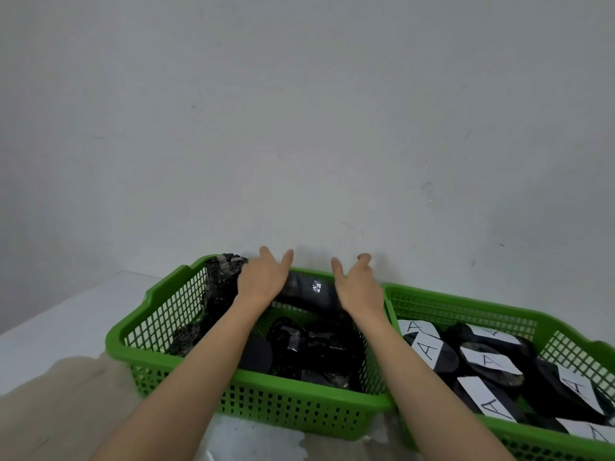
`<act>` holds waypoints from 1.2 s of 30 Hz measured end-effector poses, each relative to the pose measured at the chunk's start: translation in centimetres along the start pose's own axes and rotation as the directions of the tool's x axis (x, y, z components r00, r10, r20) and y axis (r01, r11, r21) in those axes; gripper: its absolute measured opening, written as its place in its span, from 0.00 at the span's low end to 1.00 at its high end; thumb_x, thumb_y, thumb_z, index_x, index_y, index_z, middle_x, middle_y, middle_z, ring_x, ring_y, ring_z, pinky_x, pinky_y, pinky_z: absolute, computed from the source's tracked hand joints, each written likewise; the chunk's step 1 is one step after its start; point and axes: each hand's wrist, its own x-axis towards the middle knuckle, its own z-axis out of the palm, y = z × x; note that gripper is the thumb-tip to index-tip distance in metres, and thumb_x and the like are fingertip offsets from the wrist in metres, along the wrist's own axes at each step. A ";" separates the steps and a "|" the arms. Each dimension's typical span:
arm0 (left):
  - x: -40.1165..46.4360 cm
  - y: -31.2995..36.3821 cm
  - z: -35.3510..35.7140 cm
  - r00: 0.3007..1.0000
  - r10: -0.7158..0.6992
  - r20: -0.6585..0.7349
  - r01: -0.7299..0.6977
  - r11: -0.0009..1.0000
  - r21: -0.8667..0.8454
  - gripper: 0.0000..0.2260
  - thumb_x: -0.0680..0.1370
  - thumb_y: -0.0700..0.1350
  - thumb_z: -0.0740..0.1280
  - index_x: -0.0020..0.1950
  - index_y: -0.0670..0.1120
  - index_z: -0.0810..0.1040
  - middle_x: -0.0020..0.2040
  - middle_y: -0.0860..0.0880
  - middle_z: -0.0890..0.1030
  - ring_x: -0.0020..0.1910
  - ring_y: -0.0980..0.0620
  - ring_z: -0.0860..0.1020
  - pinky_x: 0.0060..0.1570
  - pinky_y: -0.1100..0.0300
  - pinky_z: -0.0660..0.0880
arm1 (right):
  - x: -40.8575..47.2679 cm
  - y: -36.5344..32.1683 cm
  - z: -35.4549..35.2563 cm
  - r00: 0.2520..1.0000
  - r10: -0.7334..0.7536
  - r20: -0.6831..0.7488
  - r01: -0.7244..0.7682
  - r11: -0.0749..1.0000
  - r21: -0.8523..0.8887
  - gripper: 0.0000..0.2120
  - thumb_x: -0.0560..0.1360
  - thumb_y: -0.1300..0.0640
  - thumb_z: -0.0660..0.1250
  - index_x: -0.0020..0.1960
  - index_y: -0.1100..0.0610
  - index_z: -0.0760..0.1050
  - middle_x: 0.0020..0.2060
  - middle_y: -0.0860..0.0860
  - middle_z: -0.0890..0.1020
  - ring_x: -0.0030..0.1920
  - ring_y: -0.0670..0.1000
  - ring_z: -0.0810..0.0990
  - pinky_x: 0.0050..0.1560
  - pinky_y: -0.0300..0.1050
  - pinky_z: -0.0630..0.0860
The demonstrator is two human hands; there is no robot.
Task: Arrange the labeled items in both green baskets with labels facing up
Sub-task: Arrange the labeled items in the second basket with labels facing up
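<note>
Two green baskets stand side by side on a table. The left basket (253,399) holds several black wrapped items with no labels showing. A dark cylindrical item (309,292) lies across its far end. My left hand (264,277) and my right hand (357,282) rest on the two ends of that item, fingers spread and pointing toward the wall. Whether either hand grips it is unclear. The right basket (466,307) holds several black items (492,364) with white labels marked "A" facing up.
A tall black wrapped item (221,281) leans in the left basket's far left corner. A pale wall (299,128) rises directly behind both baskets. The white tabletop (66,321) shows to the left, with a beige patch (66,410) at the near left.
</note>
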 end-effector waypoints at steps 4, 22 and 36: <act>0.6 0.4 -0.6 0.996 -0.042 -0.076 0.002 0.882 -0.471 0.20 0.76 0.50 0.64 0.63 0.40 0.66 0.52 0.41 0.77 0.36 0.55 0.71 0.31 0.65 0.64 | 0.1 -0.4 -0.8 0.979 -0.037 -0.199 0.065 0.988 0.138 0.32 0.74 0.40 0.59 0.70 0.59 0.59 0.64 0.58 0.73 0.59 0.61 0.76 0.58 0.54 0.72; 1.6 -0.3 -0.3 0.962 0.083 -0.259 -0.210 0.832 -0.514 0.17 0.76 0.60 0.61 0.50 0.46 0.71 0.41 0.55 0.76 0.39 0.59 0.74 0.37 0.70 0.66 | 2.5 1.6 -2.8 0.952 0.290 -0.100 -0.191 0.815 0.547 0.35 0.65 0.39 0.72 0.59 0.62 0.66 0.47 0.54 0.72 0.49 0.55 0.73 0.52 0.49 0.74; 1.3 -1.5 0.2 0.980 0.181 0.080 -0.195 0.954 0.226 0.29 0.81 0.58 0.47 0.48 0.34 0.75 0.33 0.44 0.71 0.40 0.44 0.77 0.49 0.51 0.71 | 0.8 1.6 -1.2 0.944 -0.107 0.311 0.172 0.966 -0.191 0.32 0.73 0.41 0.64 0.65 0.64 0.65 0.61 0.62 0.76 0.60 0.61 0.75 0.54 0.47 0.72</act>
